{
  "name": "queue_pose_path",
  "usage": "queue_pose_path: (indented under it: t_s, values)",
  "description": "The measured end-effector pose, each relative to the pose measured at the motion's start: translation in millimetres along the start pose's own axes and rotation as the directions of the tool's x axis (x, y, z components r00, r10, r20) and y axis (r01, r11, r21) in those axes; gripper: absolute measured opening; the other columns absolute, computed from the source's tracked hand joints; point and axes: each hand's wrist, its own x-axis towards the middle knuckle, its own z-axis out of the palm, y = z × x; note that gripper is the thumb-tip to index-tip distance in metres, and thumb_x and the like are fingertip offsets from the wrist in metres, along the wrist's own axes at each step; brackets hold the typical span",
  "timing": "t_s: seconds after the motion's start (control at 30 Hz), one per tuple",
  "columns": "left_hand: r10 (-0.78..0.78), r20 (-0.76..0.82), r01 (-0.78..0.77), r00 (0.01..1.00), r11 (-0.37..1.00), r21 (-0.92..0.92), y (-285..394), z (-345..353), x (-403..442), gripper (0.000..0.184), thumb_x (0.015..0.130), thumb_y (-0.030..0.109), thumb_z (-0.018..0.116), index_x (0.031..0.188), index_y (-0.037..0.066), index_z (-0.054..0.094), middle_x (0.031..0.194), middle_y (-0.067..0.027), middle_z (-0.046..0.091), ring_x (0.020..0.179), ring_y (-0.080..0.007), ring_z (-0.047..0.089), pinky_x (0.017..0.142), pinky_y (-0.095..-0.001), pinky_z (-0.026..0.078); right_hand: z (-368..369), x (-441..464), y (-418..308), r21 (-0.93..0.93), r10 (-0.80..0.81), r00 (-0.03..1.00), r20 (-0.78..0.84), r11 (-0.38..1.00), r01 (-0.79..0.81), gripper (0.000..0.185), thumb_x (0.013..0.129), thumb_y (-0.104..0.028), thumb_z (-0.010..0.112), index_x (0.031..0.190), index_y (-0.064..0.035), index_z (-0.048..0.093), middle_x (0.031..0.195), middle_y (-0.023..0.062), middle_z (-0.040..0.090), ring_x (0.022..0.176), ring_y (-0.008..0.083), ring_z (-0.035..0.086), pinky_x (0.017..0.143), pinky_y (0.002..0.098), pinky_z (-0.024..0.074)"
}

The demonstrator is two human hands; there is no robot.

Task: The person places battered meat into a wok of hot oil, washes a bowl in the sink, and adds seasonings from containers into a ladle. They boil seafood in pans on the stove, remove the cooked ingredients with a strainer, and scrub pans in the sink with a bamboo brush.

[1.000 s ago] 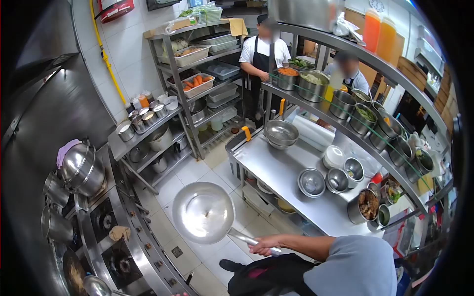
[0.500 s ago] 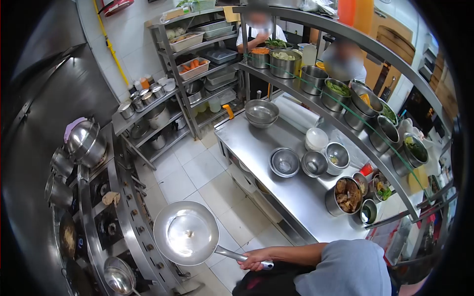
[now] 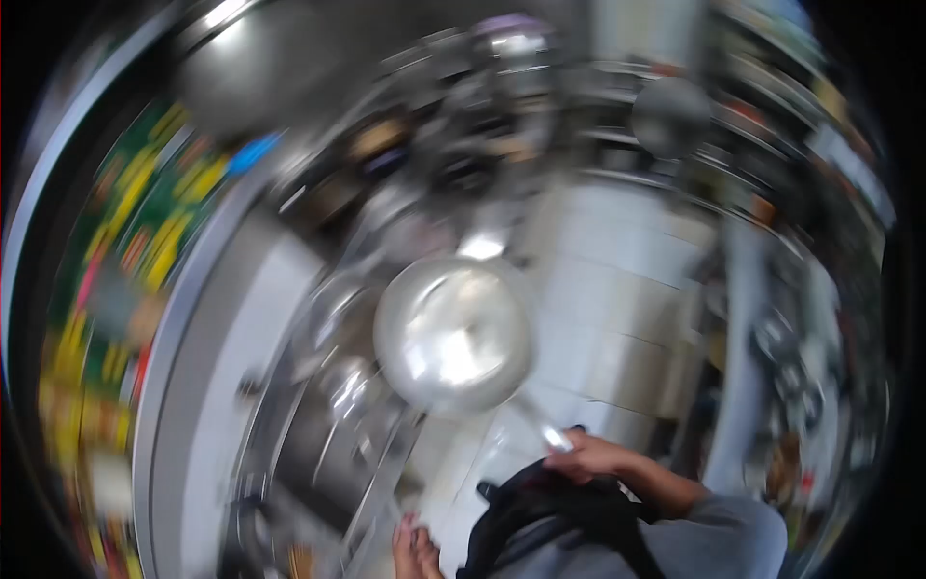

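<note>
A shiny steel frying pan is held level in front of my body, with no food visible inside it. My right hand is closed around the end of its handle. At the bottom edge, my left hand shows only in part, beside the steel counter. Its fingers look partly curled, but motion blur hides whether they grip anything. Beyond the pan lies the stove, smeared by motion, with pots and pans on it.
Tiled floor runs between the stove side and the steel table with bowls on the right. Storage shelves stand at the back right. A light counter ledge lies left. Everything is blurred.
The view has swung strongly left, bringing the left-hand counter and a green and yellow area into sight. My left hand has appeared at the bottom. The frying pan stays in my right hand.
</note>
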Motion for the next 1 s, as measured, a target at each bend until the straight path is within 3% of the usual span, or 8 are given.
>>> queue_pose_path:
  t_s: [0.1, 0.2, 0.27, 0.3, 0.37, 0.43, 0.67, 1.0]
  values:
    - [0.348, -0.249, -0.181, 0.904, 0.838, 0.515, 10, -19, -42, 0.038, 0.103, 0.041, 0.039, 0.124, 0.009, 0.046, 0.056, -0.0036, 0.045, 0.039, -0.0115, 0.039, 0.036, -0.0258, 0.034, 73, 62, -6, -0.252, 0.062, 0.996, 0.064, 0.967, -0.044, 0.013, 0.093, -0.013, 0.061, 0.087, -0.0093, 0.050, 0.063, -0.0003, 0.048, 0.050, 0.0085, 0.043, 0.042, 0.0268, 0.0362]
    - [0.540, -0.421, -0.100, 0.729, 0.692, 0.715, 8, -88, -73, 0.038, 0.102, 0.036, 0.045, 0.127, 0.008, 0.048, 0.058, -0.0096, 0.052, 0.042, -0.0194, 0.050, 0.042, -0.0338, 0.044, 122, 125, 22, -0.661, -0.360, 0.933, -0.012, 0.703, 0.262, 0.010, 0.090, -0.009, 0.060, 0.087, -0.0085, 0.050, 0.061, -0.0004, 0.047, 0.048, 0.0090, 0.044, 0.041, 0.0274, 0.0366]
    - [0.844, -0.209, 0.037, 0.493, 0.220, 0.975, 15, -126, -76, 0.039, 0.099, 0.029, 0.051, 0.130, 0.006, 0.050, 0.067, -0.0191, 0.061, 0.054, -0.0329, 0.062, 0.054, -0.0442, 0.051, 150, 162, 31, -0.710, -0.500, 0.860, 0.108, 0.567, 0.419, 0.009, 0.088, -0.006, 0.058, 0.088, -0.0081, 0.049, 0.060, -0.0008, 0.046, 0.045, 0.0088, 0.043, 0.040, 0.0277, 0.0350]
    - [0.853, -0.221, 0.030, 0.473, 0.236, 0.971, 19, -141, -78, 0.039, 0.099, 0.029, 0.051, 0.130, 0.006, 0.050, 0.067, -0.0191, 0.061, 0.054, -0.0329, 0.062, 0.054, -0.0442, 0.051, 165, 171, 32, -0.717, -0.498, 0.857, 0.132, 0.549, 0.429, 0.009, 0.088, -0.006, 0.058, 0.088, -0.0081, 0.049, 0.060, -0.0008, 0.046, 0.045, 0.0088, 0.043, 0.040, 0.0277, 0.0350]
    - [0.824, -0.365, 0.264, 0.434, 0.271, 0.926, 39, -162, -84, 0.043, 0.095, 0.027, 0.055, 0.133, 0.006, 0.050, 0.081, -0.0261, 0.065, 0.071, -0.0426, 0.066, 0.066, -0.0514, 0.052, 204, 186, 24, -0.448, 0.011, 0.999, 0.050, 0.894, 0.012, 0.015, 0.089, -0.005, 0.058, 0.088, -0.0100, 0.044, 0.060, -0.0029, 0.041, 0.041, 0.0071, 0.038, 0.034, 0.0281, 0.0289]
    - [0.844, -0.377, 0.346, 0.381, 0.248, 0.905, 66, -188, -79, 0.044, 0.095, 0.026, 0.055, 0.134, 0.007, 0.049, 0.083, -0.0252, 0.066, 0.073, -0.0427, 0.066, 0.065, -0.0513, 0.052, 219, 206, 28, -0.168, 0.283, 0.945, 0.161, 0.952, -0.257, 0.019, 0.087, -0.004, 0.064, 0.091, -0.0107, 0.047, 0.057, -0.0038, 0.039, 0.040, 0.0073, 0.035, 0.035, 0.0251, 0.0265]
    - [0.911, -0.337, 0.522, 0.239, 0.172, 0.836, 129, -246, -63, 0.052, 0.093, 0.026, 0.058, 0.140, 0.011, 0.043, 0.084, -0.0219, 0.068, 0.074, -0.0402, 0.066, 0.066, -0.0513, 0.052, 254, 283, 70, 0.018, 0.548, 0.666, 0.507, 0.765, -0.643, 0.029, 0.097, -0.016, 0.054, 0.072, -0.0126, 0.041, 0.053, -0.0051, 0.035, 0.038, 0.0035, 0.031, 0.034, 0.0207, 0.0265]
    - [0.855, -0.288, 0.279, 0.431, 0.177, 0.944, 78, -226, -97, 0.051, 0.091, 0.022, 0.061, 0.138, 0.011, 0.048, 0.081, -0.0251, 0.067, 0.073, -0.0433, 0.065, 0.064, -0.0520, 0.051, 279, 338, 111, 0.045, 0.623, 0.517, 0.587, 0.612, -0.789, 0.038, 0.101, -0.021, 0.048, 0.065, -0.0142, 0.037, 0.052, -0.0070, 0.031, 0.036, 0.0030, 0.026, 0.033, 0.0185, 0.0263]
